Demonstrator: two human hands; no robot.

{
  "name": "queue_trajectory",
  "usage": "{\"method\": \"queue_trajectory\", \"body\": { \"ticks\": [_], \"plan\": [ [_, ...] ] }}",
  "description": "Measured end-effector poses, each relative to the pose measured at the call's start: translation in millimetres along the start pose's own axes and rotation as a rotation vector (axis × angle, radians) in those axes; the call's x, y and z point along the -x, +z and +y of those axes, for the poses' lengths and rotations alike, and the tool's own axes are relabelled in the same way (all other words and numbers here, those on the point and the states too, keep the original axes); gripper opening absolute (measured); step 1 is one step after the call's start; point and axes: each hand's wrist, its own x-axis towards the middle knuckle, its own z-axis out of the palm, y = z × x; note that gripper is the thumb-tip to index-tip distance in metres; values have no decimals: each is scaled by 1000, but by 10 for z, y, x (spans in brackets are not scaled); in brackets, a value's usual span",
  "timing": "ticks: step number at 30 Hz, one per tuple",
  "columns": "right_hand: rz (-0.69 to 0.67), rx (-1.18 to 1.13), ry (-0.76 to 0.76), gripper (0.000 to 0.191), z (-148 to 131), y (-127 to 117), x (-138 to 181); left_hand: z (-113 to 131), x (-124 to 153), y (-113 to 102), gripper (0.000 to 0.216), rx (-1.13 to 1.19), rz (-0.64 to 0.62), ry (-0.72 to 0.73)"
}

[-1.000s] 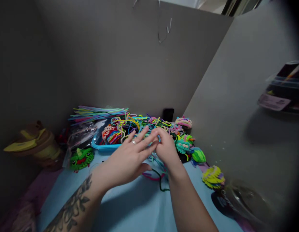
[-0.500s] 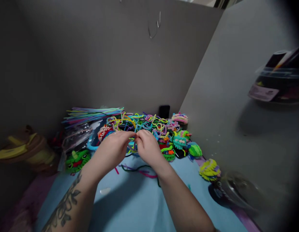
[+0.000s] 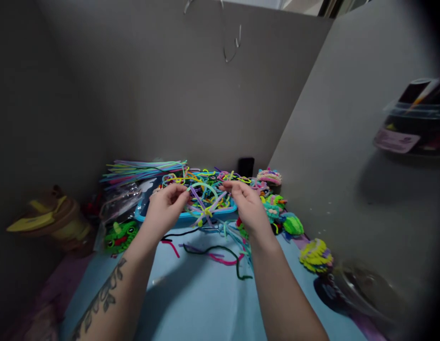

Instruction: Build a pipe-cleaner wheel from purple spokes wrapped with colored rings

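Note:
My left hand (image 3: 167, 204) is closed, thumb and index finger pinching a pale green pipe cleaner (image 3: 205, 185) that arches toward the right. It belongs to an openwork shape of pipe cleaners with purple spokes (image 3: 216, 202) meeting at a yellow twisted centre (image 3: 206, 214). To the right is my right hand (image 3: 249, 204), its fingers stretched toward the shape and parted from the thumb. Those fingertips come close to a purple spoke's end; whether they touch it is unclear. Behind the shape, a blue-rimmed tray (image 3: 186, 217) holds a tangle of colourful pipe cleaners.
Loose dark green (image 3: 220, 248) and pink pipe cleaners lie on the blue table surface (image 3: 191, 303). A straight bundle (image 3: 145, 168) rests at the back left. A green fuzzy figure (image 3: 121, 237) sits left, a yellow fuzzy piece (image 3: 315, 255) right. Grey panels (image 3: 191, 104) enclose the table.
My hands were together over the tray and have moved apart. The pipe cleaner shape, mostly hidden before, now shows between them. The view has shifted slightly.

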Motion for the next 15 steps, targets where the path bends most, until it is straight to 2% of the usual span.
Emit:
{"method": "queue_trajectory", "body": {
  "ticks": [3, 6, 11, 15],
  "plan": [
    [-61, -203, 134, 30, 53, -30, -38, 11, -15, 37, 24, 133, 10, -73],
    [-66, -326, 231, 33, 70, -19, -41, 7, -30, 84, 26, 291, 54, -148],
    [-109, -439, 206, 39, 64, 66, -14, -44, -57, 168, 28, 506, 156, -229],
    [-102, -429, 201, 35, 85, 171, -12, -97, -59, 227, 29, 585, 125, -258]
  ]
}}
